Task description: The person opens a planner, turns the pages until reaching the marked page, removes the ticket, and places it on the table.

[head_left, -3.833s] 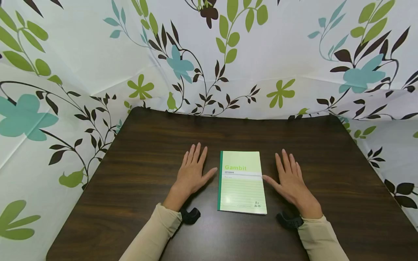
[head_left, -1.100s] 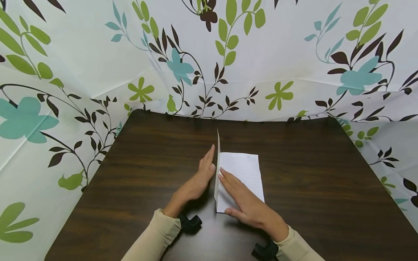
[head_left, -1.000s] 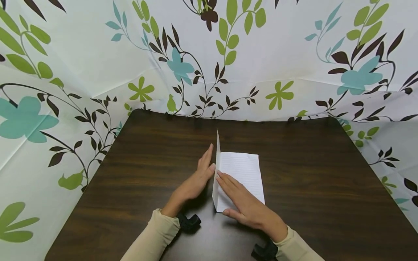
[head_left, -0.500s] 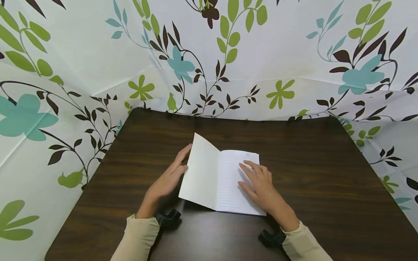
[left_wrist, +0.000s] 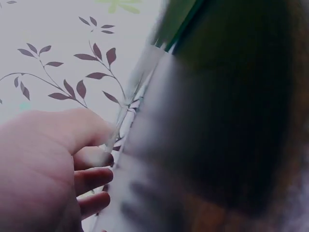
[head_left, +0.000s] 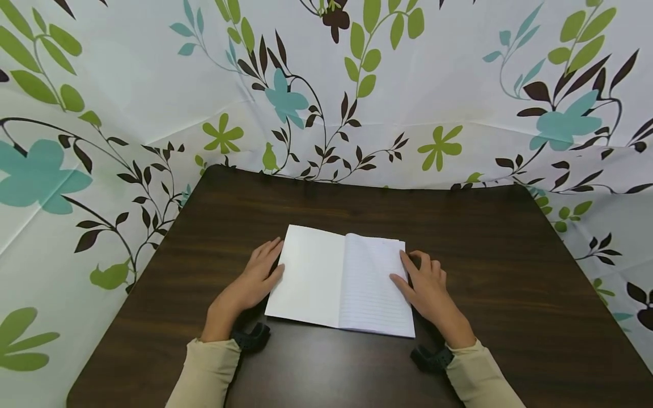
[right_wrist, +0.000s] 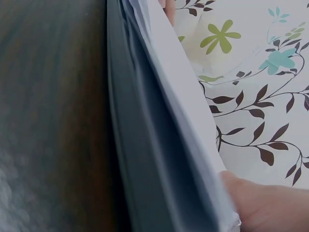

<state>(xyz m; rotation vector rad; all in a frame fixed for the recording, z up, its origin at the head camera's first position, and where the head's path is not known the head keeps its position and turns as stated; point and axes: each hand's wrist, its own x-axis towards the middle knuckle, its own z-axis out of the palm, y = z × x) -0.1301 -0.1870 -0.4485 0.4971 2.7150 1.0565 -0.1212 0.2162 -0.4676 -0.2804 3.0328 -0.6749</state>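
A notebook (head_left: 311, 277) lies open on the table, its blank inside cover on the left and a lined page (head_left: 372, 289) on the right. My left hand (head_left: 250, 283) is at the cover's outer edge, thumb and index fingertips touching it; the left wrist view shows the fingers (left_wrist: 94, 181) beside that edge. My right hand (head_left: 431, 289) rests at the page's outer edge with its thumb on the paper, the other fingers bent. In the right wrist view, the thumb (right_wrist: 256, 198) touches the page edge, and gaps show between the sheets below.
The dark wood-grain table (head_left: 357, 209) extends around the notebook. White cloth (head_left: 168, 85) with leaf and flower prints hangs behind and at both sides. Black wrist cameras, such as the left one (head_left: 252, 338), sit under both wrists.
The notebook went from shut to open. Its cover swung left past upright and lowered beside the page. My left hand moved left with it; my right hand slid from the fold to the right edge.
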